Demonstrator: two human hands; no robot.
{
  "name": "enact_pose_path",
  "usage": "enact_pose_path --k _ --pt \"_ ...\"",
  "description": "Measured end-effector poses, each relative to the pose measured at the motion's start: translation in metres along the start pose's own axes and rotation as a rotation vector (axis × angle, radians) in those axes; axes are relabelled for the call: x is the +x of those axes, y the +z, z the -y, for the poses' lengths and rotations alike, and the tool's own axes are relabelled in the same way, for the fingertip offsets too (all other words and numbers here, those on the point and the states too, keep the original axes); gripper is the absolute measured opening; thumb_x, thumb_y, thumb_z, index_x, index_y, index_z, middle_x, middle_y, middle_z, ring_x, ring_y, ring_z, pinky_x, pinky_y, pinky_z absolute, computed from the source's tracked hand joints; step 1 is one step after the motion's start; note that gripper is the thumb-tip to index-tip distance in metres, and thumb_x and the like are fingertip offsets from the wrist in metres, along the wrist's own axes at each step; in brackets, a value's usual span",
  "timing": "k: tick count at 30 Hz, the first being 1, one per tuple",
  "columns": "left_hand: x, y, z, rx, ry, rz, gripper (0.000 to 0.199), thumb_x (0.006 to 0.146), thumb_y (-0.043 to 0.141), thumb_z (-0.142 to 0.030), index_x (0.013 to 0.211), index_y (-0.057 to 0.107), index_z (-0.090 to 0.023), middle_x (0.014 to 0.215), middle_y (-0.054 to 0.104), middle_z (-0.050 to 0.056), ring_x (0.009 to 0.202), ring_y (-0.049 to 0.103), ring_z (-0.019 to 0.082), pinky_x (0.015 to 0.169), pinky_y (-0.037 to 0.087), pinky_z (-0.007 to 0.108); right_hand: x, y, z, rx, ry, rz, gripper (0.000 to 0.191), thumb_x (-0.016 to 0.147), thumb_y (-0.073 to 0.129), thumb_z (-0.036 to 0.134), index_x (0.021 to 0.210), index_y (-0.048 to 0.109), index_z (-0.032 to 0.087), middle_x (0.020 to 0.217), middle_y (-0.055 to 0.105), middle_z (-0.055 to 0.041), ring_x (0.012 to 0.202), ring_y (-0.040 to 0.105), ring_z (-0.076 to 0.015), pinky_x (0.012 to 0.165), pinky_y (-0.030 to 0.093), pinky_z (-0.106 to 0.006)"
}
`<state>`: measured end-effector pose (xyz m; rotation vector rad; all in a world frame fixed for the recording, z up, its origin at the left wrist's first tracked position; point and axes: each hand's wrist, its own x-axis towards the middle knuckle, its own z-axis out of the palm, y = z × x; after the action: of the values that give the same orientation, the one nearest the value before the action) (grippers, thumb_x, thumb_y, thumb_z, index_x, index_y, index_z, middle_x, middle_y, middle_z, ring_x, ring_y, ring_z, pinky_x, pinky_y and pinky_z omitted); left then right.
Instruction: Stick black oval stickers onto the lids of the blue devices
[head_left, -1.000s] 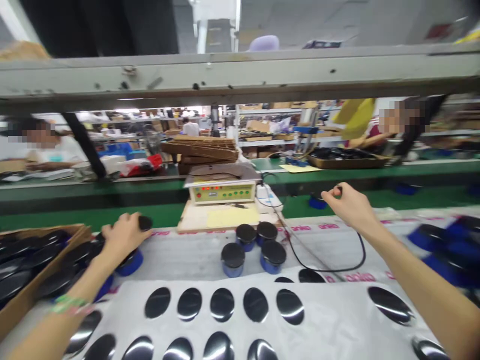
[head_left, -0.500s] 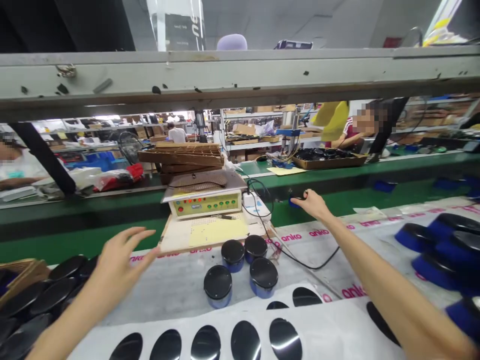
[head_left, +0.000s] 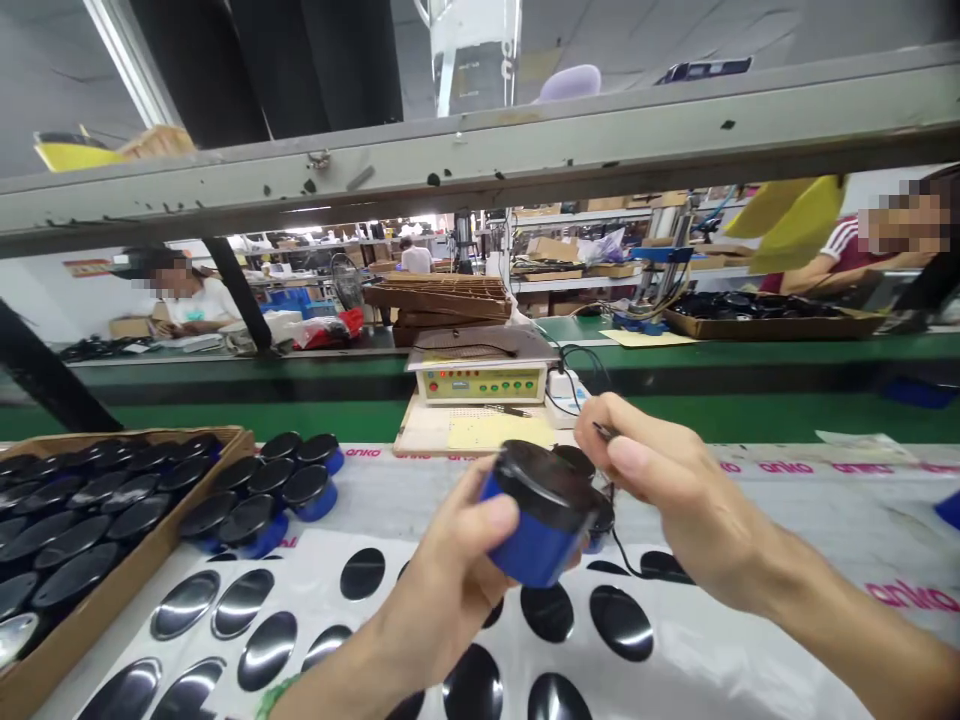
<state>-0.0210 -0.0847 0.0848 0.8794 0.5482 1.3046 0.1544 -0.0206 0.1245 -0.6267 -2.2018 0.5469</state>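
My left hand [head_left: 450, 570] is closed around a round blue case with a glossy black top [head_left: 541, 535], held tilted above the table. Its fingers wrap under the case and the thumb presses on the near side. Just right of it, my right hand [head_left: 675, 480] pinches a small dark thin piece [head_left: 602, 431], mostly hidden by the fingers. Behind the held case, similar cases are partly covered. Below both hands lies a white sheet [head_left: 697, 650] with black oval discs [head_left: 622, 622].
At left stands a cardboard box [head_left: 161, 515] filled with black-topped cases, with several more cases [head_left: 307, 490] beside it. A control box with buttons [head_left: 480, 385] sits ahead, near a green belt [head_left: 337, 405]. An overhead shelf [head_left: 525, 140] crosses the view. Co-workers sit beyond.
My left hand was open and empty; now it holds a case. My right hand has drawn back from the green belt, where it pinched a small blue-and-black thing. The view has turned left.
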Motion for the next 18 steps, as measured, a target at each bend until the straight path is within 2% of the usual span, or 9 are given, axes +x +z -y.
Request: enact_pose_path --k 3,5,9,12,16,18 --pt "-0.019 -0.003 -0.004 -0.239 -0.068 -0.082 0.039 0.091 0.048 -0.042 0.107 0.067 -0.012 0.107 0.069 0.014 0.1 0.066 0.028 0.082 0.056 0.035 -0.016 0.007 0.006 -0.071 -0.072 0.101 0.021 0.1 0.032 0.027 0.084 0.045 0.021 0.076 0.051 0.0019 0.062 0.048 -0.0111 0.056 0.038 -0.024" --pt "-0.026 -0.004 -0.006 -0.259 -0.06 -0.118 0.04 0.091 0.048 -0.043 0.105 0.068 -0.012 0.105 0.07 0.014 0.096 0.068 0.026 0.076 0.058 0.031 -0.024 0.016 0.009 -0.18 -0.167 0.126 0.014 0.099 0.036 0.022 0.091 0.047 0.021 0.078 0.055 0.0009 0.061 0.05 -0.011 0.055 0.037 -0.023" --pt "-0.034 -0.006 -0.002 -0.223 -0.089 -0.154 0.042 0.083 0.061 -0.049 0.102 0.071 -0.013 0.099 0.072 0.012 0.075 0.07 0.018 0.065 0.059 0.023 -0.028 0.029 0.011 -0.363 -0.339 0.026 0.028 0.101 0.034 0.021 0.074 0.042 0.02 0.061 0.047 0.0034 0.048 0.04 -0.0102 0.047 0.029 -0.025" --pt "-0.036 -0.007 0.001 -0.194 -0.113 -0.199 0.045 0.079 0.063 -0.055 0.098 0.072 -0.015 0.091 0.073 0.008 0.068 0.069 0.015 0.062 0.058 0.022 -0.026 0.029 0.012 -0.363 -0.305 0.068 0.036 0.102 0.031 0.029 0.067 0.036 0.022 0.055 0.041 0.005 0.044 0.035 -0.0097 0.044 0.025 -0.026" --pt "-0.038 -0.007 0.002 -0.008 -0.035 -0.324 0.043 0.076 0.068 -0.052 0.105 0.067 -0.02 0.098 0.071 0.004 0.088 0.067 0.018 0.078 0.054 0.023 -0.03 0.023 0.014 -0.324 -0.172 0.258 0.041 0.102 0.028 0.038 0.066 0.04 0.022 0.054 0.044 0.004 0.044 0.039 -0.0107 0.045 0.026 -0.027" --pt "-0.037 -0.008 0.002 0.124 0.033 -0.345 0.046 0.076 0.067 -0.051 0.113 0.062 -0.023 0.104 0.069 0.003 0.097 0.063 0.02 0.083 0.051 0.025 -0.034 0.021 0.014 -0.337 -0.132 0.309 0.041 0.101 0.029 0.039 0.067 0.044 0.022 0.055 0.046 0.0031 0.045 0.041 -0.0113 0.046 0.026 -0.027"
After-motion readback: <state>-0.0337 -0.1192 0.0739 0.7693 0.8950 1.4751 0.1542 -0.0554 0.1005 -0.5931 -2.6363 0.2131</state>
